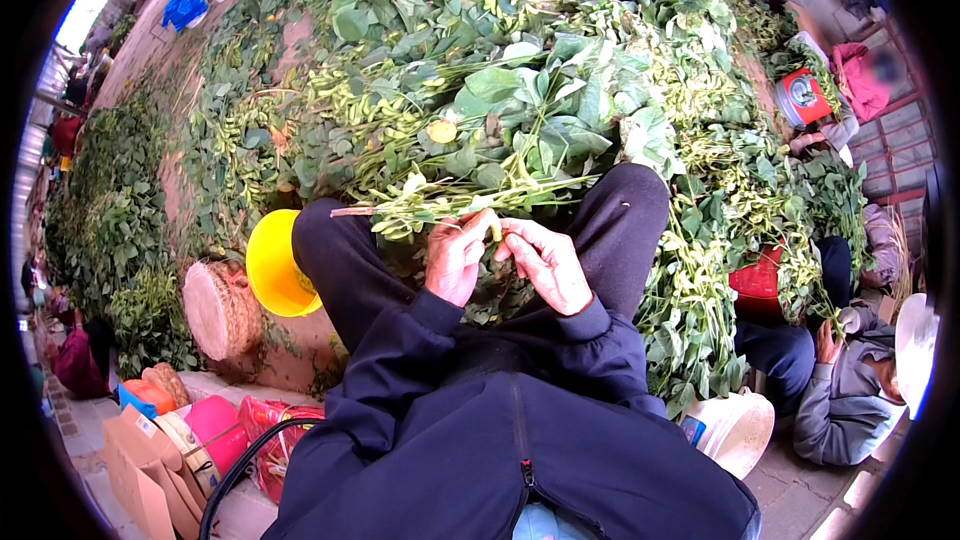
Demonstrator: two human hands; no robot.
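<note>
My left hand (452, 258) has its fingers curled on a green pod (495, 226), just below a leafy stalk (420, 202) with pods and a brownish stem end that lies across the gap between my knees. My right hand (543, 265) pinches at the same pod from the right, its thumb and forefinger close to my left fingertips. Whether the left fingers also grip the stalk is hidden. A yellow bucket (270, 262) stands beside my left knee.
Heaped bean plants (450, 70) spread ahead. At left are a woven stool (205, 310), cardboard (135, 470) and bags (270, 445); at right a red container (755, 285) and white bucket (740, 430). Co-workers (840, 410) sit along both sides, one by a red bucket (800, 100).
</note>
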